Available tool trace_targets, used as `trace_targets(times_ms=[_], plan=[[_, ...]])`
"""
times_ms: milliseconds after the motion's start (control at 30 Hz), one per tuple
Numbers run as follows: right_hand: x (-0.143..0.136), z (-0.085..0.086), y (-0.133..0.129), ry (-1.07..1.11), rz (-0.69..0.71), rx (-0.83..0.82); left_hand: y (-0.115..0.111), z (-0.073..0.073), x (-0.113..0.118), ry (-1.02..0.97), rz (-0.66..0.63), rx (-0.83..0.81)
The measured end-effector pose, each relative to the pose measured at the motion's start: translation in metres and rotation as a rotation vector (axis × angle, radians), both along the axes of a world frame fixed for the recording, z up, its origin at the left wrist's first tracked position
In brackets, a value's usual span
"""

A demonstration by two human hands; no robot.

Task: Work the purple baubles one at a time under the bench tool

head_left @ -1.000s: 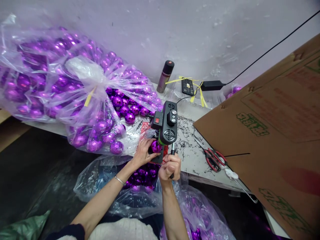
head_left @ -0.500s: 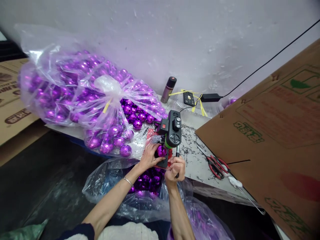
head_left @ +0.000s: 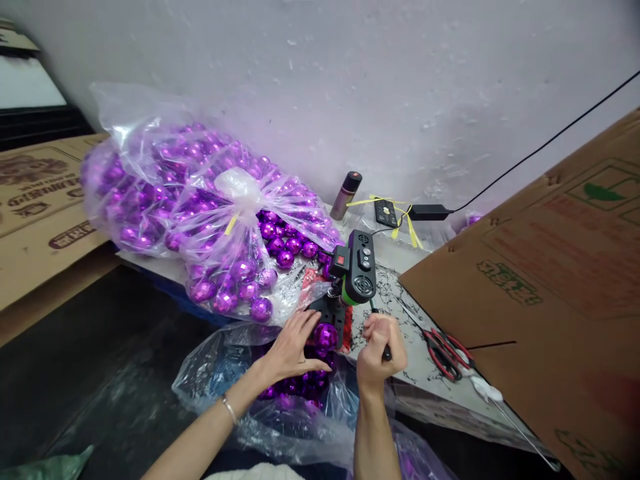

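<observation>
Our left fingers are spread and curved around the purple faceted ball (head_left: pixel 326 337), which lies between the thumb and the other fingertips, at the near end of the lever press (head_left: pixel 362 267); whether they touch it, we cannot tell. Our left hand (head_left: pixel 290 345) is back up, forearm slanting in from lower left. Our right hand (head_left: pixel 384 348) is clenched around the lever handle (head_left: pixel 387 353), just right of the press, forearm nearly upright in view; our fist hides most of the grip. The press head covers part of its base. Left of the press sits a tied bag of balls (head_left: pixel 240 190); right of it, scissors (head_left: pixel 447 353) and a cardboard box (head_left: pixel 525 267), cut off.
</observation>
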State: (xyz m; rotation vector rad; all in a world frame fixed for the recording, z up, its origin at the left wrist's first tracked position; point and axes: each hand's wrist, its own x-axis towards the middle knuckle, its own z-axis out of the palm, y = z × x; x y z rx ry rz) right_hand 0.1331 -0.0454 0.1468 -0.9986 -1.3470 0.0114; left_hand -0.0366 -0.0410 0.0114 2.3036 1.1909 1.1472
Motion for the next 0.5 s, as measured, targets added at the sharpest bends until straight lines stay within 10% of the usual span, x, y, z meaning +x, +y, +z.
trace_targets(times_ms=[233, 367, 500], plan=[[-0.002, -0.017, -0.005, -0.061, 0.011, 0.041, 0.115, 0.074, -0.033, 0.143, 0.673, -0.312], [0.001, -0.014, -0.006, -0.112, 0.022, 0.057, 0.155, 0.086, -0.033, 0.27, 0.708, -0.515], [0.002, -0.014, -0.006, -0.144, 0.015, 0.059, 0.146, 0.082, -0.038, 0.094, 0.582, -0.471]])
